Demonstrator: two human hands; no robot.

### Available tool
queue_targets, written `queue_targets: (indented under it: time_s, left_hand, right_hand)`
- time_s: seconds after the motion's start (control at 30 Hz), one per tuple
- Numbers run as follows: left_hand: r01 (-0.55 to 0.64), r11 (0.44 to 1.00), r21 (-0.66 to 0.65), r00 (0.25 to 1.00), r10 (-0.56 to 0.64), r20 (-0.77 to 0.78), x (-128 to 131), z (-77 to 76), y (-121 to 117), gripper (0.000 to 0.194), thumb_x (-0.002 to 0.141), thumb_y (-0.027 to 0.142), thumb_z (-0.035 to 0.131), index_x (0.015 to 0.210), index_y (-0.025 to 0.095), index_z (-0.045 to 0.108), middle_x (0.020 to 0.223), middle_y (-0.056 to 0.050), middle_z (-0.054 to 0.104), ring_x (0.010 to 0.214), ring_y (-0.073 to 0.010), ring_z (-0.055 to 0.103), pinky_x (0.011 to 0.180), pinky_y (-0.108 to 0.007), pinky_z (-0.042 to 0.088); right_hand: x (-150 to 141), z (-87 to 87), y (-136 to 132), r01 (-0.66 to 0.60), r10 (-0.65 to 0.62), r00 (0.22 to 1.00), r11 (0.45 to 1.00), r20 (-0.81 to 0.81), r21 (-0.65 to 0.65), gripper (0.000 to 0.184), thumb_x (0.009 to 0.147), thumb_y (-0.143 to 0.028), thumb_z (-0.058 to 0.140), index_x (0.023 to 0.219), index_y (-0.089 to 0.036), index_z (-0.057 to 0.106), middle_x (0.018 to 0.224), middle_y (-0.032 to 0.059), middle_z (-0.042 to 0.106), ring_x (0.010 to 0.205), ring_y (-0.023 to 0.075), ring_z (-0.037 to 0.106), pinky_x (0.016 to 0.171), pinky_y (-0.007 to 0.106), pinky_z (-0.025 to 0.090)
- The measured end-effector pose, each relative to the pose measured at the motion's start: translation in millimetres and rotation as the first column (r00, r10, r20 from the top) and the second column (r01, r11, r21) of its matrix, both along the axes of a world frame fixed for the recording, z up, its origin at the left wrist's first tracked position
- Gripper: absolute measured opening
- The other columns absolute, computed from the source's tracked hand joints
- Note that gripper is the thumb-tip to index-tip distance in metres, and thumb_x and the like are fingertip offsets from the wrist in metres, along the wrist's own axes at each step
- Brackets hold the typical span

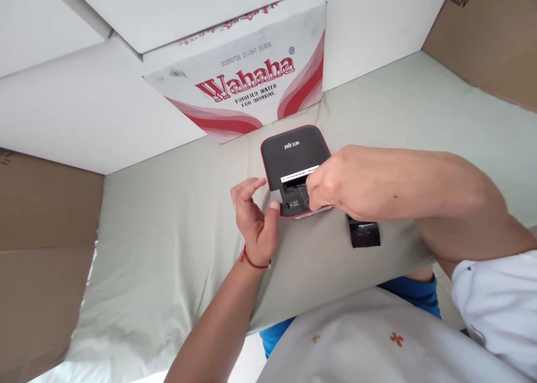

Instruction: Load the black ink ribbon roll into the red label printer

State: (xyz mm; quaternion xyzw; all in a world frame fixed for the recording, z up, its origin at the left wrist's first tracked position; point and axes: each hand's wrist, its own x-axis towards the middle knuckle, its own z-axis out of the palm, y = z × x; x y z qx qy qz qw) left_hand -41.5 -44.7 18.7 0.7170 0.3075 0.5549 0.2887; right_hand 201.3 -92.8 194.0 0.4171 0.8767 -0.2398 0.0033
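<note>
Right arm (pixel 403 184) bent, left hand (pixel 257 218) loosely curled

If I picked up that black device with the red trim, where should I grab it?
Probably grip the black device by its left and right sides, one hand from each: it lies flat and low, and its near end has an open recess, where the right hand is.

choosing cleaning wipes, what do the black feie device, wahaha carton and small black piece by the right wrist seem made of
Black FEIE device: probably moulded plastic, mostly matte, from its even dark top and rounded corners. Wahaha carton: likely printed cardboard, from its flat panels and folded edges. Small black piece: glossy, from its bright reflections; perhaps plastic, though unsure.
</note>
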Motion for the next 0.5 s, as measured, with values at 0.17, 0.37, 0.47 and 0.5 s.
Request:
queue_targets:
  time_s: [0.17, 0.37, 0.47, 0.5]
  left_hand:
    - [0.320, 0.846, -0.426, 0.924, -0.179, 0.337, 6.7, -5.1, 19.7, 0.066, 0.082, 0.059, 0.094, 0.141, 0.039, 0.072, 0.153, -0.005, 0.065, 0.151, -0.0349, 0.059, 0.128, -0.052, 0.052]
    - [0.494, 0.683, -0.538, 0.859, -0.287, 0.424, 8.9, -6.4, 25.9, 0.091, 0.079, 0.055, 0.097, 0.161, 0.048, 0.059, 0.180, -0.002, 0.053, 0.174, -0.0376, 0.045, 0.141, -0.055, 0.045]
    - [0.535, 0.651, -0.539, 0.834, -0.301, 0.463, 9.2, -9.6, 26.0, 0.099, 0.080, 0.053, 0.099, 0.166, 0.054, 0.051, 0.184, 0.000, 0.049, 0.170, -0.0353, 0.051, 0.133, -0.051, 0.054]
    - [0.541, 0.651, -0.532, 0.828, -0.304, 0.471, 9.5, -11.5, 26.3, 0.099, 0.080, 0.054, 0.100, 0.166, 0.055, 0.051, 0.184, 0.000, 0.049, 0.168, -0.0347, 0.052, 0.132, -0.050, 0.055]
  right_hand:
    - [-8.2, 0.2, 4.6, 0.005, -0.005, 0.995, 1.000, 0.097, -0.008, 0.027, 0.079, 0.002, 0.059, 0.067, -0.020, 0.048, 0.069, -0.0022, 0.057, 0.058, 0.0101, 0.031, 0.062, 0.036, 0.024]
    - [-2.9, -4.3, 9.2, -0.026, 0.026, 1.000, 1.000, 0.012, -0.007, 0.030, 0.081, 0.004, 0.060, 0.068, -0.019, 0.046, 0.069, -0.0033, 0.056, 0.057, 0.0088, 0.031, 0.061, 0.035, 0.023]
    - [2.2, -8.5, 9.0, -0.054, 0.054, 0.999, 0.998, 0.003, 0.032, 0.028, 0.083, 0.005, 0.061, 0.070, -0.018, 0.055, 0.071, -0.0028, 0.062, 0.057, 0.0084, 0.034, 0.061, 0.034, 0.023]
    - [3.9, -9.8, 9.3, -0.061, 0.062, 0.998, 0.997, -0.010, 0.045, 0.026, 0.085, 0.004, 0.061, 0.072, -0.018, 0.060, 0.073, -0.0022, 0.065, 0.058, 0.0086, 0.037, 0.061, 0.034, 0.023]
